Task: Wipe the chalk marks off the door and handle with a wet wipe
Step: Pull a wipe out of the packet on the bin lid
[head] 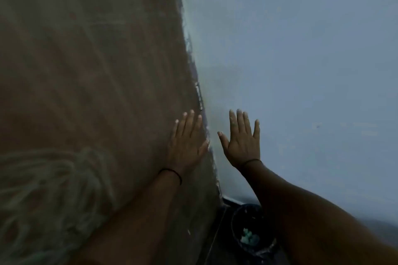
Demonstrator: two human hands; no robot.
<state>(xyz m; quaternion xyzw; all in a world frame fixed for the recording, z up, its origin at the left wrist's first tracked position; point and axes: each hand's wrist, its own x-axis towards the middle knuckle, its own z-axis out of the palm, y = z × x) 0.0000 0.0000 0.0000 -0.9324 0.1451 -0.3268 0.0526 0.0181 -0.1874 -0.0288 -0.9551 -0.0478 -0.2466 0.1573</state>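
A dark bucket (251, 232) near the floor holds something greenish. My left hand (187, 144) lies flat on the chalk-smeared door (86, 71), my right hand (243, 140) spread on the wall (301, 49).

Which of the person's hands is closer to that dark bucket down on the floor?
The right. The right hand lies open against the pale wall, almost straight above the bucket; the left hand lies open on the brown door, further off to the side.

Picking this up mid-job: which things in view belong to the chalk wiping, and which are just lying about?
Job:
brown door
chalk scribbles on it
left hand, flat on the door
right hand, open, by the wall
No wipe or handle visible.

Lying about:
blue-grey wall
dark bucket on the floor
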